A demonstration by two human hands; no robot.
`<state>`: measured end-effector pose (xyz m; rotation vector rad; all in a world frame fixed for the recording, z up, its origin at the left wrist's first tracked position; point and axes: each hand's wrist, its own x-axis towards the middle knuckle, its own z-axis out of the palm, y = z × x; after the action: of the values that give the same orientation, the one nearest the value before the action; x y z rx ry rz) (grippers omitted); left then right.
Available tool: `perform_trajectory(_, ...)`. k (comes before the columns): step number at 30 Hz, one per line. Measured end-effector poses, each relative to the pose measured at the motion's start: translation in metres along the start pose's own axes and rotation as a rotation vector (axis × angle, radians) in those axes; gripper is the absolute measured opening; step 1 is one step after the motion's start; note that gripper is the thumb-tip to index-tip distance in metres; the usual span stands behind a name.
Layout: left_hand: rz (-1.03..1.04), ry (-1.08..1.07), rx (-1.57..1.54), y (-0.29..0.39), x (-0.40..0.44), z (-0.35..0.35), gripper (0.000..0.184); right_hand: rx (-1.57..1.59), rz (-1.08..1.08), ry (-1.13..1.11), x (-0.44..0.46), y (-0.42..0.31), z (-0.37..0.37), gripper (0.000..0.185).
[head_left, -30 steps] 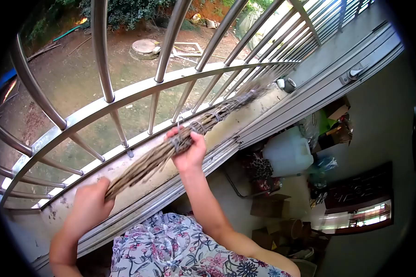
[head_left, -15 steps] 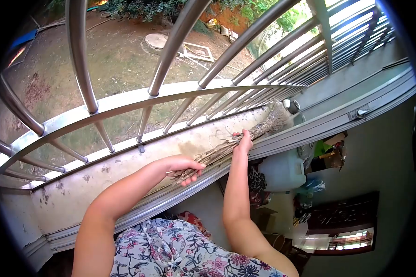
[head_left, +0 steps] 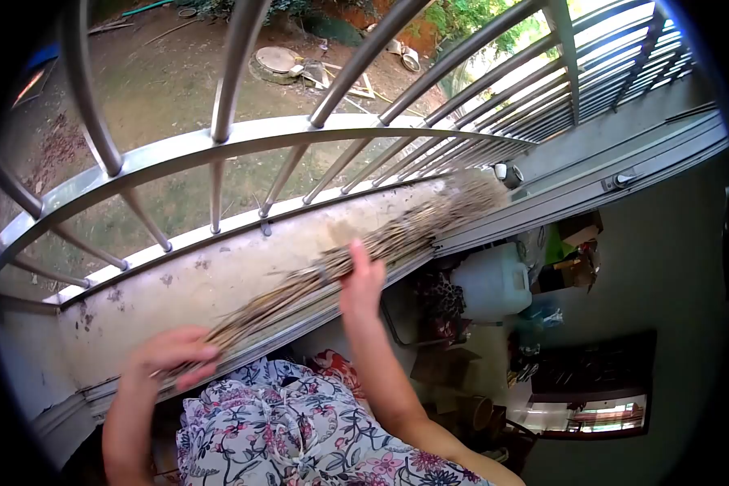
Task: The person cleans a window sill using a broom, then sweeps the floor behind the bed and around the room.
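**Brown twig bundle [head_left: 397, 239], aslant from hand to hand**

Stretched lengthwise over the pale sill [head_left: 162, 312], roughly in line with the window frame [head_left: 575, 198], from lower left to upper right. Thin, loose stalk ends at the left hand [head_left: 178, 354]; bushy, frayed head at the far end, well beyond the right hand [head_left: 363, 279], near a small dark pot [head_left: 513, 176].

Right hand at about mid-length, the nearer of the two to the head; apparently closed on the stalks from the near side, with one digit raised across them. Left hand at the stalk ends, farthest from the head, fingers partly curled, with a stalk tip showing past the palm. Too blurred there to tell a firm hold from a loose one.

Long axis running outward from left palm, past right grip, then on to the head, up and away to the right. Apart from the metal railing [head_left: 275, 134] on the outer side of the sill. Hard to tell, at the underside, whether touching the sill or hanging just clear.
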<state>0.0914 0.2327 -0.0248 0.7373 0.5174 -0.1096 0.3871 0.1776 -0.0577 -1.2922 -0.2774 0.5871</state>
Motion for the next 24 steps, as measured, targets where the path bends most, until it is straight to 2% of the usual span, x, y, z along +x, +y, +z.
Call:
perform_trajectory(1,0.007,-0.129,-0.007,-0.001,0.025,-0.003,0.025,-0.043,-0.004,0.074,0.014,-0.004,-0.007,0.037)
perform_trajectory(2,0.017,-0.257,-0.014,0.0,0.049,-0.005,0.026,-0.085,0.014,0.105,0.029,-0.012,-0.011,0.035)
perform_trajectory(3,0.015,-0.202,-0.034,0.006,0.076,0.002,0.027,-0.079,0.019,0.109,0.049,-0.013,-0.017,0.03)
perform_trajectory(4,0.01,-0.15,-0.053,0.009,0.09,0.01,0.028,-0.096,0.171,0.09,0.072,-0.008,-0.032,0.024)
perform_trajectory(5,0.013,-0.151,-0.057,0.007,0.088,0.014,0.028,-0.101,0.171,0.087,0.076,0.008,-0.038,0.024)
perform_trajectory(7,0.056,0.061,0.053,0.002,0.08,0.02,0.028,0.108,0.385,-0.002,0.076,0.042,-0.032,0.021)
perform_trajectory(8,0.02,0.124,0.086,-0.002,0.045,0.016,0.027,0.139,0.399,-0.06,0.059,0.055,-0.015,0.021)
perform_trajectory(10,0.034,0.187,-0.063,-0.028,-0.013,-0.003,0.019,0.177,0.462,-0.1,0.003,0.065,0.022,0.021)
perform_trajectory(11,0.004,0.307,0.02,-0.034,-0.042,-0.005,0.017,0.163,0.525,-0.106,-0.025,0.058,0.036,0.021)
perform_trajectory(14,0.071,0.194,0.084,-0.043,-0.074,-0.028,0.018,0.198,0.333,-0.21,-0.075,0.024,0.041,0.021)
perform_trajectory(15,0.048,0.121,0.108,-0.048,-0.079,-0.035,0.018,0.201,0.332,-0.21,-0.082,0.018,0.038,0.021)
perform_trajectory(18,0.033,0.124,0.14,-0.066,-0.093,-0.048,0.022,0.156,0.384,-0.279,-0.098,0.008,0.034,0.024)
perform_trajectory(21,0.054,0.201,0.065,-0.089,-0.135,-0.05,0.027,0.234,0.569,-0.475,-0.125,0.015,0.034,0.027)
perform_trajectory(22,0.057,0.236,0.016,-0.106,-0.156,-0.054,0.027,0.239,0.716,-0.527,-0.135,0.018,0.031,0.027)
perform_trajectory(23,0.032,0.263,0.043,-0.13,-0.177,-0.063,0.041,0.245,0.859,-0.575,-0.145,0.022,0.026,0.028)
perform_trajectory(24,-0.003,0.3,0.02,-0.146,-0.196,-0.061,0.042,0.164,0.902,-0.624,-0.157,0.02,0.024,0.028)
